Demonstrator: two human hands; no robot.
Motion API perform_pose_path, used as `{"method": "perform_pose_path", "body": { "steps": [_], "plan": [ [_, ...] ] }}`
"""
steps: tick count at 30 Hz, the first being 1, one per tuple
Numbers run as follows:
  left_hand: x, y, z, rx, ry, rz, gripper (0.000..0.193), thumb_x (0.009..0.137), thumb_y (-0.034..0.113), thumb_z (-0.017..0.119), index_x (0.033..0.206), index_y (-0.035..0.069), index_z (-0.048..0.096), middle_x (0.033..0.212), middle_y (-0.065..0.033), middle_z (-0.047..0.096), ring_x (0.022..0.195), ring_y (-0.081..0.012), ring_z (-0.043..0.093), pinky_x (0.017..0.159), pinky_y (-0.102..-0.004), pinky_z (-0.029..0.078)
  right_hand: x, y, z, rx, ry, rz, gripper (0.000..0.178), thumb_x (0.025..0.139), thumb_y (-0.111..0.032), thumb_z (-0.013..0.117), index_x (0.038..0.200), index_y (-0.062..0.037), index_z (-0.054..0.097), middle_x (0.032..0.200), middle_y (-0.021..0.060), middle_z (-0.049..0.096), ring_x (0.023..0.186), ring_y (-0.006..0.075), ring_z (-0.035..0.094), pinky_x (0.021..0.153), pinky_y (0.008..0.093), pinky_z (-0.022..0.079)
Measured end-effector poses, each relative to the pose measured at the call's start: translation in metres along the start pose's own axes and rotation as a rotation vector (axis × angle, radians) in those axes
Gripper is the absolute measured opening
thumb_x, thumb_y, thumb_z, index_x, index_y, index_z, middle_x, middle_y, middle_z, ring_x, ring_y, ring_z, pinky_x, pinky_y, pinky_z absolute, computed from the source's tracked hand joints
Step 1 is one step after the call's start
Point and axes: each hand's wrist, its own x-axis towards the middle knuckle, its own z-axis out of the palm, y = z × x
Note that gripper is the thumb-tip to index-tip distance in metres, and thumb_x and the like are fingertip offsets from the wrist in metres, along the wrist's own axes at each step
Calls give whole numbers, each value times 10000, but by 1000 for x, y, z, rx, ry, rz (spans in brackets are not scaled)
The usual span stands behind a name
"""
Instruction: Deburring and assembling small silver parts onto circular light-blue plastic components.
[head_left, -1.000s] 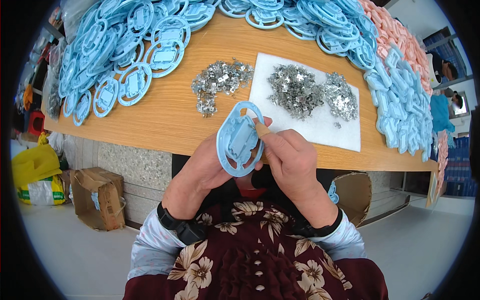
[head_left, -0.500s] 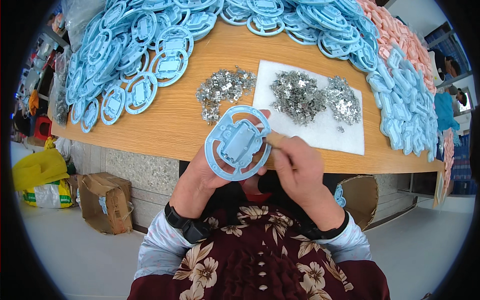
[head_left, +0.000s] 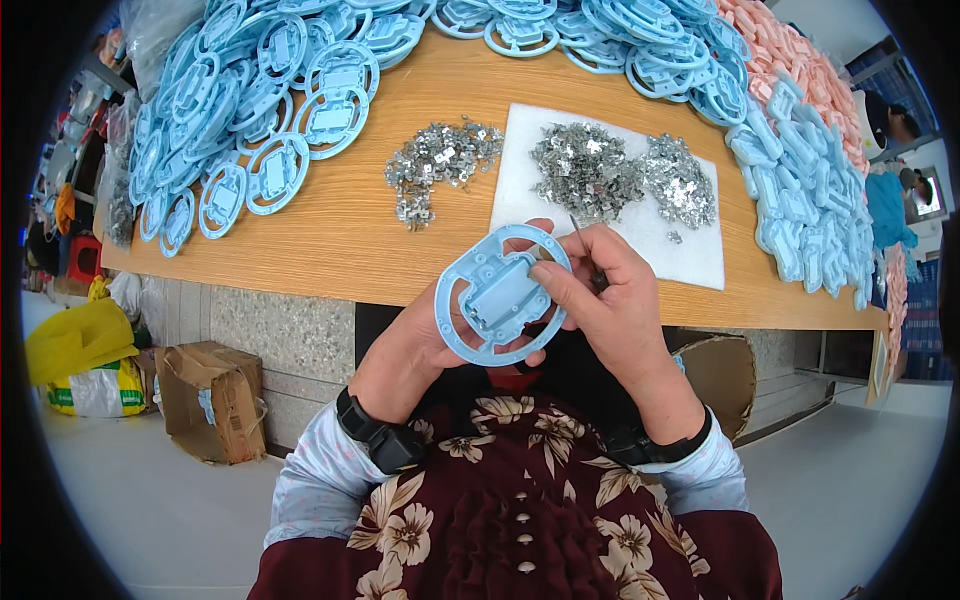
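My left hand [head_left: 420, 335] holds a light blue plastic steering-wheel-shaped part [head_left: 490, 298] from below and behind, its moulded inner side with a rectangular recess facing up. Some of the left fingers are hidden behind the part. My right hand [head_left: 622, 305] is closed round a thin, dark pointed tool [head_left: 579, 236] whose kind I cannot make out. The right thumb rests on the part's right inner edge. Just beyond the hands lie heaps of small metal clips: one [head_left: 440, 165] on bare wood, two more, a larger heap [head_left: 585, 170] and a smaller one [head_left: 680, 185], on a white foam sheet [head_left: 515, 180].
Piles of similar blue wheel parts [head_left: 330, 120] cover the table's far left and back. Elongated blue pieces [head_left: 810, 200] and pink pieces [head_left: 800, 70] are stacked at the right. Cardboard boxes stand on the floor, one [head_left: 210, 400] left and one [head_left: 722, 380] right.
The blue wheel part has shifted slightly right. My right hand has turned, its thumb now on the part and the pointed tool showing above the fingers. The view has moved a little.
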Motion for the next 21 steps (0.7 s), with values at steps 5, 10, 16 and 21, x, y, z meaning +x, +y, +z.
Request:
{"method": "perform_pose_path", "body": {
  "steps": [5,10,16,21],
  "plan": [
    [5,-11,14,306,-87,-110,491,1045,320,528,1450,57,441,1211,-179,661,1060,-299,702,810,-469,639,-16,-10,-32,161,-19,130,213,945,-181,706,1041,7,677,762,-28,616,591,33,493,534,213,405],
    [-10,1,43,787,66,-162,404,1084,265,458,1419,41,423,1150,-113,655,1067,-178,651,861,-322,582,-87,25,-139,-33,309,207,190,937,-170,650,1025,-5,680,793,-58,584,658,22,466,561,202,330],
    [-54,53,32,1454,466,372,301,1022,217,584,1257,30,594,1026,-80,685,922,-144,657,767,-300,558,-237,195,-296,-247,499,406,227,991,-258,616,893,-54,625,765,-48,547,638,34,448,541,236,336],
    [-73,111,-2,2289,1023,1089,432,830,161,744,1232,51,631,1110,-149,658,1018,-293,615,888,-412,508,-314,298,-363,-575,865,388,369,1042,-319,570,955,26,665,841,22,632,750,104,539,649,295,440]
  ]
}}
